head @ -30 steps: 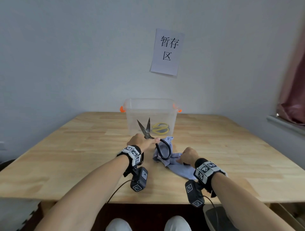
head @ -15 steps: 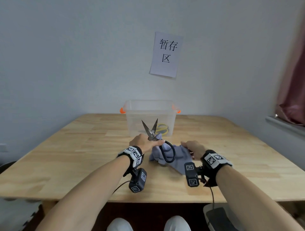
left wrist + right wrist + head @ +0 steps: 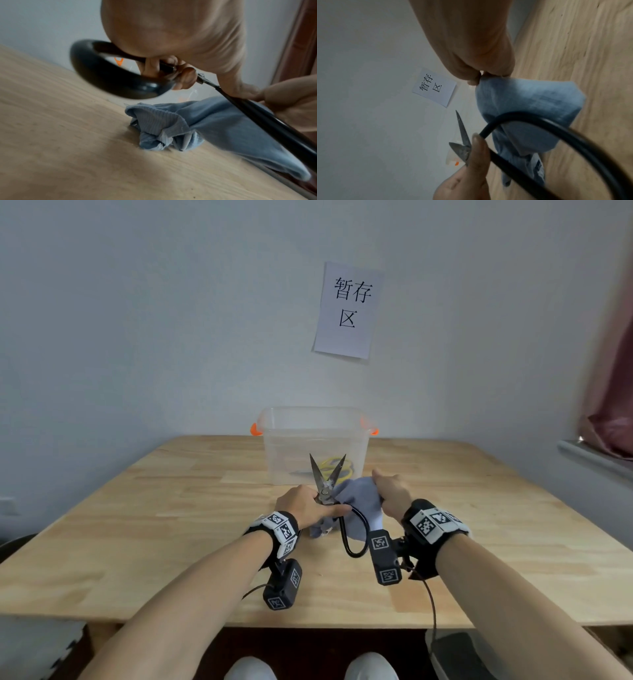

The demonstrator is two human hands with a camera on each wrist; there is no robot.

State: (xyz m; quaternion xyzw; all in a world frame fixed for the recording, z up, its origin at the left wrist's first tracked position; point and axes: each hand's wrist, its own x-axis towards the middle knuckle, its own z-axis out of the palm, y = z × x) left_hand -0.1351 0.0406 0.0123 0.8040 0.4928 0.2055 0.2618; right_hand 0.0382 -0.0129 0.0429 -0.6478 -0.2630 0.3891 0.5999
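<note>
My left hand grips black-handled steel scissors near the pivot, blades parted and pointing up. The left wrist view shows my fingers curled round one handle loop. The other loop hangs toward me. My right hand pinches the top edge of a blue cloth and lifts it beside the scissors; the pinch shows in the right wrist view on the cloth. The cloth's lower end lies crumpled on the wooden table.
A clear plastic bin with orange latches stands behind the hands at the table's far middle; something yellow lies inside it. A paper sign hangs on the wall. A curtain and sill are at the right.
My right hand has risen off the table and moved forward, lifting the cloth's edge up beside the scissors. The scissors tilted more upright and their blades stayed parted.
</note>
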